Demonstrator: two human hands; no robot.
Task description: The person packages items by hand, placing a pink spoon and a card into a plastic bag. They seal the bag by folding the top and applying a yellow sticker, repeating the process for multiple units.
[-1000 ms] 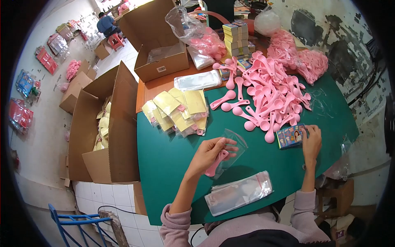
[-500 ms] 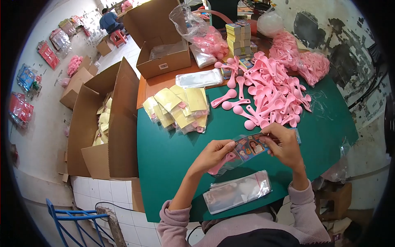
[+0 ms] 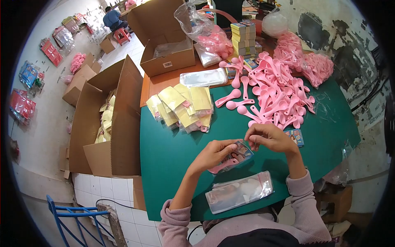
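My left hand (image 3: 215, 155) is closed on a clear plastic bag (image 3: 244, 153). Inside the bag are a pink measuring spoon (image 3: 223, 166) and a printed picture card. Close to the bag's upper end, my right hand (image 3: 269, 138) has its fingers curled together; whether a thin edge of plastic is between them cannot be made out. Below the hands lies a stack of flat clear bags (image 3: 239, 193). A small pile of printed cards (image 3: 295, 138) sits beside my right wrist, partly covered by it.
Pink spoons (image 3: 275, 90) are heaped on the green table (image 3: 173, 152). Filled bags with yellow cards (image 3: 185, 105) lie at left. A large carton (image 3: 96, 160) with similar packs stands beside the table. More clear bags (image 3: 203, 77) and card stacks (image 3: 243, 39) are behind. A person (image 3: 112, 18) sits far back.
The card now sits deeper in the bag with the spoon. My right hand has come off the card and moved slightly left, its fingers curled by the bag's end. The view shifted a little.
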